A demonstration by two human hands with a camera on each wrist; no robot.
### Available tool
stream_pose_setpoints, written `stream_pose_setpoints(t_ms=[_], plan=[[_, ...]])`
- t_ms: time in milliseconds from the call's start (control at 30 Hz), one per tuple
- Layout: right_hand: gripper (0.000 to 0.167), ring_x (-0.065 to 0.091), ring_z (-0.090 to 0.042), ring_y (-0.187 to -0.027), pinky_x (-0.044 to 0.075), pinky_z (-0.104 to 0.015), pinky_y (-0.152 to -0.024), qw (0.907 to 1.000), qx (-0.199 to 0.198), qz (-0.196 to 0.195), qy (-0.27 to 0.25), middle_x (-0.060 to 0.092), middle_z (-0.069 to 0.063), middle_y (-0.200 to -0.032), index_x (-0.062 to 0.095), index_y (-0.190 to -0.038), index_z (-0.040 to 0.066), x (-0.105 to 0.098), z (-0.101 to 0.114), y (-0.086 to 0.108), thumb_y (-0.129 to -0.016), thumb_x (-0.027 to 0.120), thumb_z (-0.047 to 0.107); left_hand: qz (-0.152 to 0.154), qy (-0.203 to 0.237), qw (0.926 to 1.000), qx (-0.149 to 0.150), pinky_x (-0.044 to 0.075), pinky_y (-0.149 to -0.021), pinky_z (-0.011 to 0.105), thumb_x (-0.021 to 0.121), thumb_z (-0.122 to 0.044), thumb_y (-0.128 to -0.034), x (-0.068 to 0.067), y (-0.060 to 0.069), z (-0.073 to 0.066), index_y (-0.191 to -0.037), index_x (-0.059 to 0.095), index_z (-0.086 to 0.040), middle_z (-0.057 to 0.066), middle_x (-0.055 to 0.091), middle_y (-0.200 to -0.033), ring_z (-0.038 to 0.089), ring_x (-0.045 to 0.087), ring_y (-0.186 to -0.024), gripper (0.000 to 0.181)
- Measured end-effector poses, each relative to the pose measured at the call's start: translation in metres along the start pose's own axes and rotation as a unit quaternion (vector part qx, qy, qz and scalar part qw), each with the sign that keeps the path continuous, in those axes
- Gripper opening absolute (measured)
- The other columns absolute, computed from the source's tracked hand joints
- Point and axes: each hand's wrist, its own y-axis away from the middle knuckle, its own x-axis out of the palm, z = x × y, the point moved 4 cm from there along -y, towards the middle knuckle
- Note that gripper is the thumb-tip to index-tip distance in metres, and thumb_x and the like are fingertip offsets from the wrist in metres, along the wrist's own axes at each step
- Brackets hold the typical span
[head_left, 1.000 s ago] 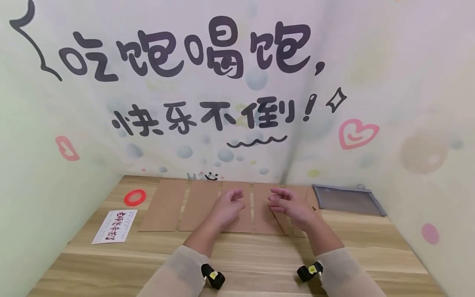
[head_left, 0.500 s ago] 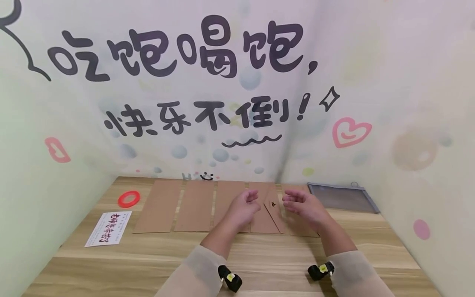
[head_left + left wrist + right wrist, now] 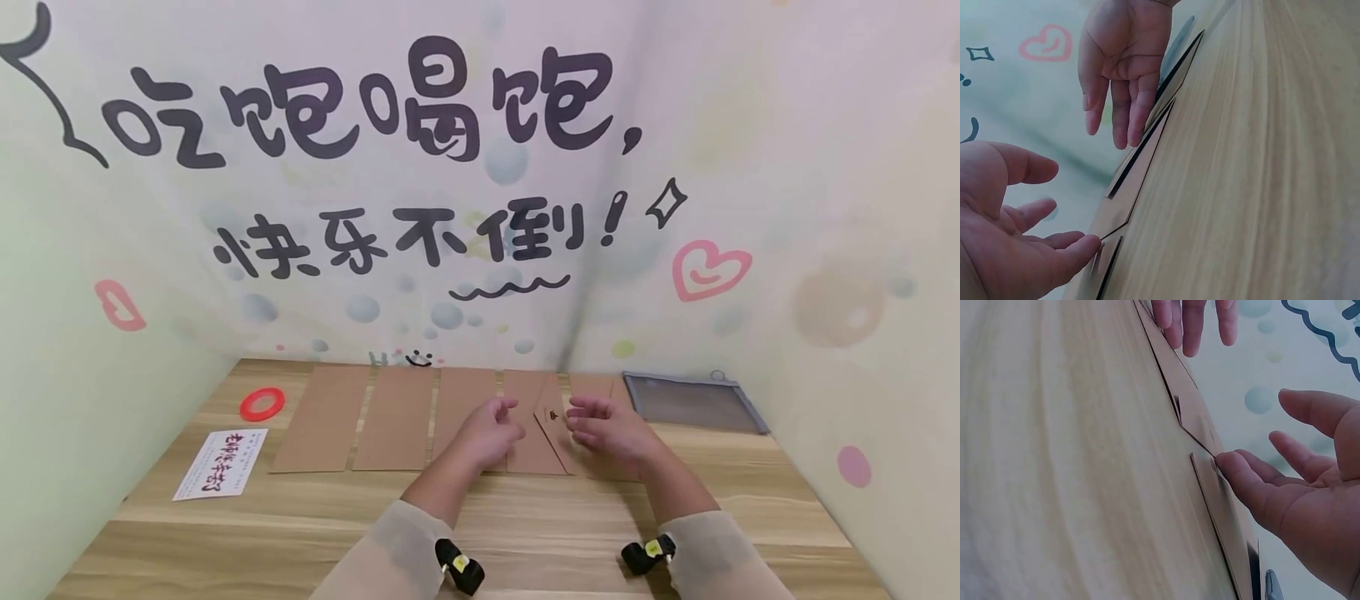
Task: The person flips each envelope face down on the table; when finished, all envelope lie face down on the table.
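Several flat brown kraft-paper pieces [image 3: 322,425] lie in a row across the back of the table. Toward the right of the row, one tilted kraft piece [image 3: 553,437] with a small dark mark overlaps its neighbours, its slanting edge showing. My left hand [image 3: 491,433] is over the middle of the row, fingers loosely bent and palm turned inward. Facing it, my right hand [image 3: 618,432] is over the right-hand pieces with relaxed fingers. Neither hand holds anything. In the right wrist view the little finger [image 3: 1235,469] is at a kraft piece's edge; whether it touches, I cannot tell.
A red ring [image 3: 262,404] and a white card [image 3: 220,464] with dark red writing lie at the left. A grey mesh zip pouch [image 3: 693,404] lies at the back right. A printed cloth wall [image 3: 450,167] stands behind the wooden table [image 3: 300,542].
Both hands moved right, and the left uncovered more of the middle pieces. The tilted piece's mark came into view left of the right hand. The last half second shows only slight hand movement.
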Motion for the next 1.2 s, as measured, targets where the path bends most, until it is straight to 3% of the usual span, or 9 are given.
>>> stream_pose_setpoints(t_ms=[233,533,667,900,1033,1200], plan=[[0.061,0.067,-0.016,-0.123,0.059,-0.027,-0.103,1.0000,-0.005,0.006,-0.003,0.056,-0.030,-0.153,0.045,-0.157,-0.006,0.005,0.000,0.002,-0.104,0.069,0.012,0.021,-0.018,0.9996,0.003,0.042,-0.125,0.056,0.071,-0.015,-0.0948,0.000,0.000,0.003,-0.149,0.059,-0.007,0.020,0.054,-0.160,0.038,0.051,-0.149,0.056],[0.054,0.064,-0.025,-0.137,0.054,-0.030,-0.113,0.9990,-0.001,-0.041,0.016,0.062,-0.020,-0.153,0.056,-0.153,0.003,-0.003,0.003,0.004,-0.102,0.071,0.015,0.039,-0.023,0.9989,0.007,0.046,-0.121,0.057,0.073,-0.013,-0.0935,0.002,0.002,0.003,-0.147,0.061,-0.008,0.019,0.058,-0.155,0.039,0.054,-0.145,0.055],[0.053,0.065,-0.018,-0.133,0.056,-0.025,-0.109,0.9988,-0.011,-0.046,-0.008,0.061,-0.021,-0.153,0.055,-0.152,-0.001,-0.004,0.005,0.002,-0.103,0.070,0.012,0.055,-0.021,0.9982,0.014,0.049,-0.119,0.055,0.074,-0.012,-0.0924,0.007,0.003,0.002,-0.146,0.062,-0.006,0.019,0.062,-0.150,0.037,0.056,-0.143,0.055],[0.055,0.066,-0.006,-0.117,0.058,-0.019,-0.101,0.9980,-0.033,-0.027,-0.046,0.064,-0.012,-0.140,0.052,-0.153,-0.005,-0.001,0.012,0.003,-0.103,0.069,0.007,0.074,0.005,0.9969,0.027,0.044,-0.123,0.054,0.077,-0.012,-0.0903,0.015,0.006,-0.003,-0.144,0.064,-0.004,0.018,0.064,-0.148,0.037,0.056,-0.143,0.055],[0.056,0.067,-0.006,-0.116,0.058,-0.019,-0.101,0.9977,-0.035,-0.014,-0.057,0.064,-0.010,-0.139,0.050,-0.155,-0.005,0.002,0.017,0.006,-0.104,0.068,0.009,0.083,0.023,0.9959,0.027,0.045,-0.123,0.053,0.078,-0.015,-0.0909,0.020,0.009,-0.005,-0.145,0.063,-0.003,0.018,0.064,-0.150,0.036,0.055,-0.145,0.057],[0.056,0.064,-0.007,-0.120,0.056,-0.018,-0.102,0.9979,-0.035,-0.011,-0.053,0.059,-0.010,-0.142,0.049,-0.157,-0.001,0.006,0.022,0.009,-0.105,0.067,0.013,0.099,0.064,0.9927,0.028,0.054,-0.114,0.054,0.079,-0.017,-0.0947,0.025,0.010,-0.007,-0.147,0.061,-0.006,0.016,0.064,-0.151,0.035,0.058,-0.144,0.057]])
